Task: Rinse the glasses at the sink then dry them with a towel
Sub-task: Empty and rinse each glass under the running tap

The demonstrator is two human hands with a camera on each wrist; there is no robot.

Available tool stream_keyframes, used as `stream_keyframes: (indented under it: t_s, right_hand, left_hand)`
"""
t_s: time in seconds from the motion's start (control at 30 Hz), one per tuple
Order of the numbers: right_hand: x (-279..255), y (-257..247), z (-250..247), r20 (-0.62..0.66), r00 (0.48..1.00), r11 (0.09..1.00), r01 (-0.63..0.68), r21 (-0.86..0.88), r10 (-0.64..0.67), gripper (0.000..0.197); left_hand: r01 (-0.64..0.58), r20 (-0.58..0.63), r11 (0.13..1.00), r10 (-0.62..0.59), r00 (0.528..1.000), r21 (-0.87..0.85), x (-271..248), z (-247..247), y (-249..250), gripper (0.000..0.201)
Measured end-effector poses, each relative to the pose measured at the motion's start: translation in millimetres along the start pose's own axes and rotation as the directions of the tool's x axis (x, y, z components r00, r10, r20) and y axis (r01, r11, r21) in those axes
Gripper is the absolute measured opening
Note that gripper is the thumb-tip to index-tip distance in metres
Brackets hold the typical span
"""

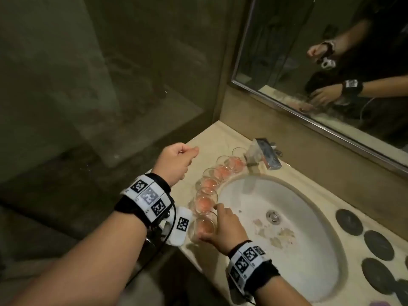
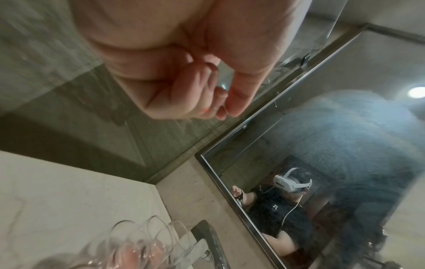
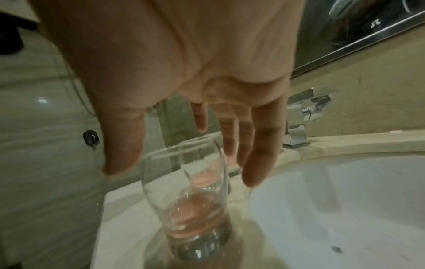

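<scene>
About five glasses [image 1: 204, 221], one faucet [image 1: 265, 155], one sink [image 1: 309, 272].

Your glasses [image 1: 207, 184] stand in a curved row on the counter [image 1: 212, 138] along the left rim of the sink [image 1: 309, 272] — the farthest just beside the faucet [image 1: 265, 155], which sits behind the sink. Your right hand [image 1: 225, 228] is spread over the nearest glass [image 1: 204, 224]; your left hand [image 1: 176, 162] hovers left of the row.

The left hand [image 2: 184, 76] is being held above the counter [image 2: 69, 191], its fingers [image 2: 202, 87] curled against the thumb [image 2: 239, 91], with nothing being gripped. Clear glasses [image 2: 138, 242] with pink-tinted bottoms are being shown in a row beside the faucet [image 2: 211, 242]. A person [image 2: 276, 214] wearing a white headset [image 2: 287, 182] is being reflected in the mirror [image 2: 345, 145].
</scene>
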State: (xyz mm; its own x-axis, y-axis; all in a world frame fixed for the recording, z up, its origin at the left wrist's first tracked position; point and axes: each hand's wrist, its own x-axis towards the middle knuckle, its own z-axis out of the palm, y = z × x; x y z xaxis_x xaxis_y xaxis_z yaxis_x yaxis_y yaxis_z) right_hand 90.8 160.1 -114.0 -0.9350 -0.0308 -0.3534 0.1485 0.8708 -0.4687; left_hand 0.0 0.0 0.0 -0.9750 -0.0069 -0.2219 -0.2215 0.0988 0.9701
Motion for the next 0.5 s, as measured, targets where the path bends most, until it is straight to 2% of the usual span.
stream_keyframes:
  t_s: [0.1,0.27,0.5]
  right_hand:
    - [-2,-3,14,-0.017,0.999,0.999,-0.034,0.020,0.034,0.099]
    - [2,0,30,-0.096,0.995,0.999,-0.011,0.038,0.014,0.097]
    - [-6,10,32,-0.179,0.983,0.980,-0.013,0.200,0.050,0.089]
  left_hand:
    - [0.038,-0.031,0.999,-0.038,0.999,0.012,-6,-7,-13,0.022]
    - [0.068,-0.029,0.997,-0.067,0.997,0.026,-19,-8,-31,0.025]
    - [0.073,0.053,0.996,-0.075,0.996,0.044,-33,12,-47,0.025]
